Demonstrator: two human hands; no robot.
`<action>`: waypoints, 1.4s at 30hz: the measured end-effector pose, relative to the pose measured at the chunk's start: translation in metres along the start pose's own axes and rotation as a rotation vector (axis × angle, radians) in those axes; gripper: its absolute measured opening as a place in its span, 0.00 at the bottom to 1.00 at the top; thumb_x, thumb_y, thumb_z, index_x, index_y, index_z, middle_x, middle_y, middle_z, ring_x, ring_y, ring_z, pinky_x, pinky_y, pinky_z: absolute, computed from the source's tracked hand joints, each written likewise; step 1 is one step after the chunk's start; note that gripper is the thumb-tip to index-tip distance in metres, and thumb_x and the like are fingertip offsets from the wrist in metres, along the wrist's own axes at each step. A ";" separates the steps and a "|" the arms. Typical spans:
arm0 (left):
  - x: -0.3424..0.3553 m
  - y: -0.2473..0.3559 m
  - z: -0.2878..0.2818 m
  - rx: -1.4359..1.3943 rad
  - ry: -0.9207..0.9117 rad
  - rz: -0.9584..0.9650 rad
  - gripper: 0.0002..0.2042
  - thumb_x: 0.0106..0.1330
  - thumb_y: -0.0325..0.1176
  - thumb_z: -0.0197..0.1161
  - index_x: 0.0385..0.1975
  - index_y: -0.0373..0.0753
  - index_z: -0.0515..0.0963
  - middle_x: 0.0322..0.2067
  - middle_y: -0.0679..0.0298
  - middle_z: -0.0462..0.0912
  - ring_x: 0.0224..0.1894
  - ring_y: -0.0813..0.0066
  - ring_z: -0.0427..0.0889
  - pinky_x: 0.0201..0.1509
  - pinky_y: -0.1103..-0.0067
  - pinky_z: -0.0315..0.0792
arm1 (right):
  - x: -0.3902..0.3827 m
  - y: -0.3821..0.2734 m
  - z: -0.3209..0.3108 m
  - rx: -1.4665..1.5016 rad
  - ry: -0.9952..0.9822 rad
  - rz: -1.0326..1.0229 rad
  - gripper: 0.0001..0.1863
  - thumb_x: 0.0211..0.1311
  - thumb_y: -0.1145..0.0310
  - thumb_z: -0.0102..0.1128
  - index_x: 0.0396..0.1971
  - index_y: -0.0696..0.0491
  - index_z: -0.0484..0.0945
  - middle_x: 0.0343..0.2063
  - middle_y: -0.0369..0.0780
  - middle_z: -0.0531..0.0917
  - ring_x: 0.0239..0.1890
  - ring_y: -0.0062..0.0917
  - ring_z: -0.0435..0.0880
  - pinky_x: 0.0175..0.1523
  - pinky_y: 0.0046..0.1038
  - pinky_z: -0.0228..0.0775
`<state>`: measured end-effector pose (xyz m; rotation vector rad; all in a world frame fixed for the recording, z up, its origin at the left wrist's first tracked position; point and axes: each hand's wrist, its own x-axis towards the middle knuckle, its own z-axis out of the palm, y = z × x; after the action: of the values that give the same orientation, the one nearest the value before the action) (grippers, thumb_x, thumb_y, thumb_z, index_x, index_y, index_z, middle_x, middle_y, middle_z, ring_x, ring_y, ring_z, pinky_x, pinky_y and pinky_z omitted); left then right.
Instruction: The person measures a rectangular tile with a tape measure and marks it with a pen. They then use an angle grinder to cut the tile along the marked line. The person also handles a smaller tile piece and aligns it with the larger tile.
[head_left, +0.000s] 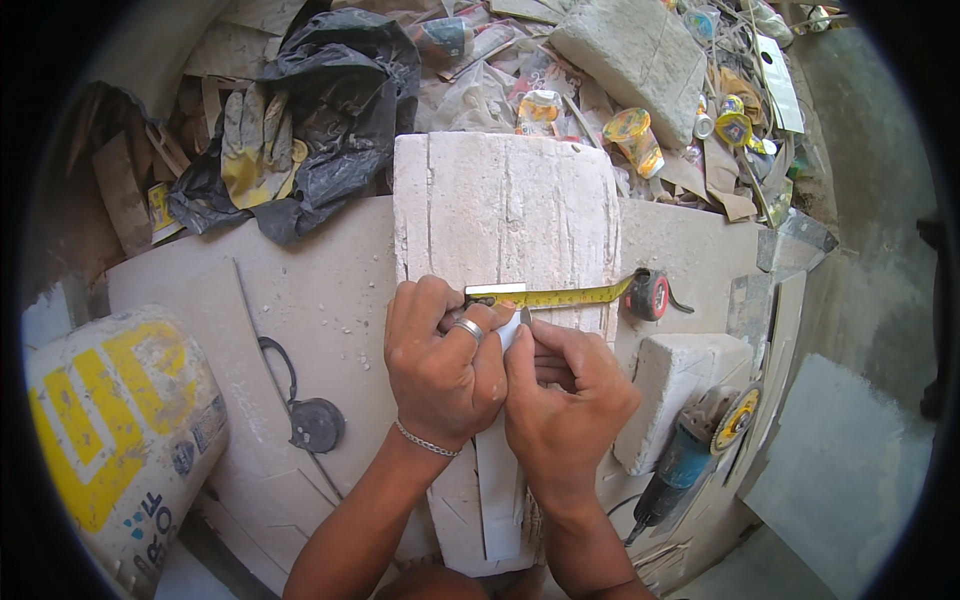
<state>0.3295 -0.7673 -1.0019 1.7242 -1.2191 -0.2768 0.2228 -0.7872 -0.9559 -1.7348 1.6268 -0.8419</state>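
Note:
My left hand (440,365), with a ring and a chain bracelet, is closed on a narrow white strip (500,490) and the end of a yellow tape measure blade (570,297). The blade stretches right to its red and black case (650,295). My right hand (570,395) is closed beside it, thumb against the strip. A small dark tip (525,316) shows above its fingers; the rest is hidden. A short white piece (497,288) lies along the blade's end. Beneath everything is a scored pale block (510,210).
An angle grinder (690,450) leans on a white block (690,370) at right. A dark round tool with a cord (316,425) lies at left, near a large yellow-marked sack (130,420). Rubbish, a black plastic bag (345,90) and a dirty glove (255,145) lie behind.

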 end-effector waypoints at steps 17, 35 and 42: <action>-0.002 0.001 0.000 0.008 -0.018 -0.035 0.01 0.58 0.23 0.70 0.28 0.34 0.87 0.29 0.61 0.71 0.31 0.63 0.70 0.36 0.67 0.64 | 0.001 -0.003 0.003 -0.043 0.008 -0.038 0.06 0.62 0.79 0.74 0.38 0.59 0.88 0.26 0.44 0.84 0.26 0.35 0.88 0.32 0.34 0.79; -0.002 0.001 0.001 -0.003 -0.009 -0.048 0.03 0.57 0.23 0.69 0.28 0.35 0.88 0.29 0.61 0.72 0.31 0.62 0.71 0.37 0.66 0.66 | 0.000 -0.001 0.002 -0.098 0.002 -0.074 0.06 0.62 0.79 0.74 0.39 0.58 0.88 0.27 0.44 0.85 0.27 0.37 0.88 0.33 0.36 0.79; -0.001 0.001 -0.001 0.004 -0.007 -0.039 0.03 0.57 0.23 0.69 0.28 0.35 0.88 0.29 0.61 0.72 0.32 0.62 0.71 0.37 0.66 0.66 | 0.000 -0.004 0.003 -0.093 -0.002 -0.071 0.05 0.63 0.79 0.73 0.38 0.59 0.88 0.27 0.45 0.85 0.27 0.37 0.87 0.33 0.36 0.79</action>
<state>0.3288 -0.7660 -1.0006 1.7539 -1.1925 -0.3040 0.2277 -0.7870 -0.9545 -1.8665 1.6349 -0.8086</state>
